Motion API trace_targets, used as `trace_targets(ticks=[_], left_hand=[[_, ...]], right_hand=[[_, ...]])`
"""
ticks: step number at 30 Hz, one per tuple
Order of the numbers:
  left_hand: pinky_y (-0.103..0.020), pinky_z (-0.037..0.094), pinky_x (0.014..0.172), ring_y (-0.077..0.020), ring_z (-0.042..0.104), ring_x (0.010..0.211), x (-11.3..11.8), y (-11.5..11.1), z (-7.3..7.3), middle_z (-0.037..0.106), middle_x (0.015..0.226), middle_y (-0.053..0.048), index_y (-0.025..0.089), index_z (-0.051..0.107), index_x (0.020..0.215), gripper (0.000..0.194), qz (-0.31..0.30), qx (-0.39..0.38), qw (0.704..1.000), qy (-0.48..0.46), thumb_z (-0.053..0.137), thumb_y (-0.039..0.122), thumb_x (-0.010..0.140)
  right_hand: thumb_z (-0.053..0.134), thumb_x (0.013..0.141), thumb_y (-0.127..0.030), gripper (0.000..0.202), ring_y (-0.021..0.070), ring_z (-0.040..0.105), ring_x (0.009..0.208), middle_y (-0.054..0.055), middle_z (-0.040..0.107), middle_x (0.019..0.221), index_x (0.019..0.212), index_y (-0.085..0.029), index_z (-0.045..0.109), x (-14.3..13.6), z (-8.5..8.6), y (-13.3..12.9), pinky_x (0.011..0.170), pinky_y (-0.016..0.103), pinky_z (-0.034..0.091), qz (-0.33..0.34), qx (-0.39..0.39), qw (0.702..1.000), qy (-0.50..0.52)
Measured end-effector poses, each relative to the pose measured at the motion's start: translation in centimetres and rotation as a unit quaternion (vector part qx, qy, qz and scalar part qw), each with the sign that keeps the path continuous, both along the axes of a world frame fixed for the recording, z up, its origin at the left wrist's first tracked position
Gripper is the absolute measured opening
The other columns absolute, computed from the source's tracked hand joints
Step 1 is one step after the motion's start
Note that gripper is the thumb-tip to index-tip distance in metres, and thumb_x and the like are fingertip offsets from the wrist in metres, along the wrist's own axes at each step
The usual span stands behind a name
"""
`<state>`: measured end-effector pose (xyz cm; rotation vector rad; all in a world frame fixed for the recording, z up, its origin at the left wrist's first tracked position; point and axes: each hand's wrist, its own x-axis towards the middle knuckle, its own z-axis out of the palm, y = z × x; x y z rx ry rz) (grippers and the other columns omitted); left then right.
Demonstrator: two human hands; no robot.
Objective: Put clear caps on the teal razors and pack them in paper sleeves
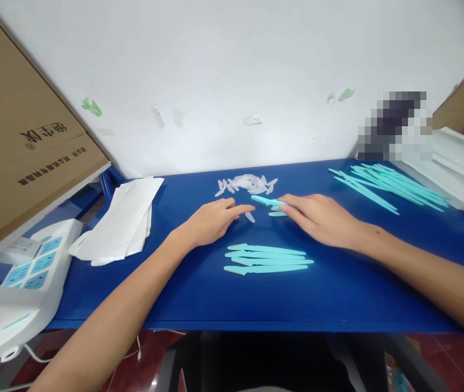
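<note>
In the head view, my right hand (317,218) pinches a turquoise eyebrow razor (262,200), its blade end pointing left. Below those fingers, pale turquoise pieces (276,214) show in part; the hand hides the rest. My left hand (213,220) has its index finger stretched to the right, over a small clear blade cover (250,216) on the table. The other left fingers are bent and hold nothing visible. Behind both hands lies a pile of translucent covers (248,182). Several turquoise razors (270,258) lie side by side nearer the front edge.
More turquoise razors (391,185) lie loosely at the right of the blue table (191,299). White plastic bags (117,223) rest at left, beside a white power strip (40,272) and a large cardboard box (31,109). White packaging (461,163) stands at far right.
</note>
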<state>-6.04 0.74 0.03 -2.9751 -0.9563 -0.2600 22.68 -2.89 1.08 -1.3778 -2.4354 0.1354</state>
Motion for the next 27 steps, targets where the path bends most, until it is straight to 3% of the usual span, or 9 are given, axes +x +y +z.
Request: trace_targets(ticks=[5, 9, 17, 27], left_hand=[[-0.030, 0.052, 0.081, -0.0186, 0.063, 0.089, 0.73, -0.49, 0.16, 0.062, 0.105, -0.010, 0.019, 0.070, 0.125, 0.037, -0.035, -0.064, 0.996, -0.048, 0.038, 0.017, 0.106], [-0.031, 0.054, 0.085, -0.0175, 0.066, 0.092, 0.45, -0.40, -0.10, 0.064, 0.111, -0.011, 0.017, 0.072, 0.116, 0.034, -0.046, -0.109, 0.988, -0.103, 0.040, 0.014, 0.104], [-0.038, 0.053, 0.097, -0.0218, 0.064, 0.110, 0.20, -0.26, -0.55, 0.069, 0.120, -0.011, 0.017, 0.072, 0.114, 0.028, -0.051, -0.105, 0.985, -0.129, 0.046, 0.019, 0.105], [-0.034, 0.049, 0.088, -0.0192, 0.061, 0.094, 0.88, -0.55, -0.55, 0.075, 0.101, -0.005, 0.021, 0.073, 0.107, 0.015, -0.025, -0.128, 0.970, -0.204, 0.061, 0.021, 0.099]], right_hand=[[0.032, 0.106, -0.045, 0.042, 0.0250, 0.071, 0.075, 0.005, 0.077, 0.086, 0.113, -0.027, 0.070, 0.06, -0.10, 0.06, 0.068, 0.033, 0.047, -0.005, -0.002, 1.000, -0.001], [0.031, 0.107, -0.044, 0.042, 0.0250, 0.071, 0.078, 0.006, 0.077, 0.087, 0.113, -0.026, 0.069, -0.03, 0.08, 0.02, 0.070, 0.033, 0.046, -0.012, -0.019, 1.000, -0.010], [0.026, 0.107, -0.046, 0.045, 0.0249, 0.069, 0.084, 0.005, 0.075, 0.092, 0.110, -0.025, 0.066, -0.06, 0.36, 0.10, 0.074, 0.035, 0.044, -0.023, -0.070, 0.997, -0.022], [0.028, 0.107, -0.045, 0.045, 0.0244, 0.069, 0.080, 0.007, 0.076, 0.091, 0.111, -0.024, 0.068, 0.10, 0.23, 0.16, 0.071, 0.033, 0.043, -0.020, -0.055, 0.998, -0.022]])
